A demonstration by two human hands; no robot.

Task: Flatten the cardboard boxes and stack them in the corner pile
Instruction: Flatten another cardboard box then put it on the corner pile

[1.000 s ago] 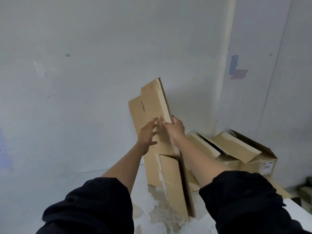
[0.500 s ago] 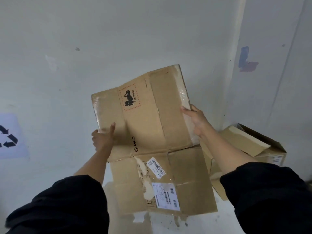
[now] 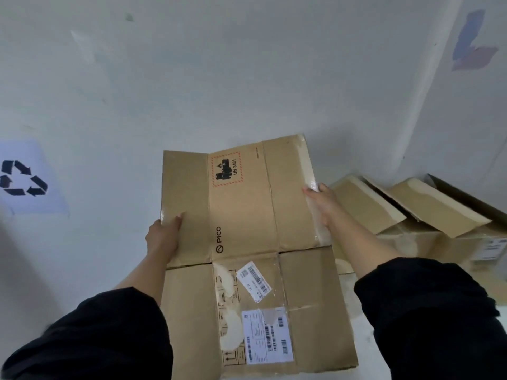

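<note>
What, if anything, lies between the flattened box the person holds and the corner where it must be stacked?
Nothing visible blocks the way. The flattened box is held by the left hand and right hand; the corner to its right already holds an unflattened open box with raised flaps, occupying the stacking spot.

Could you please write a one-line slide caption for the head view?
Both hands, left hand and right hand, hold a flattened cardboard box near an open box.

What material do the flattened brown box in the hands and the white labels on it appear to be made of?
The flattened brown box looks like matte corrugated cardboard: it folds along creases, and torn patches show paler fibre. A glossy strip near the right hand is probably clear tape. The white labels look like printed paper stickers with barcodes.
</note>
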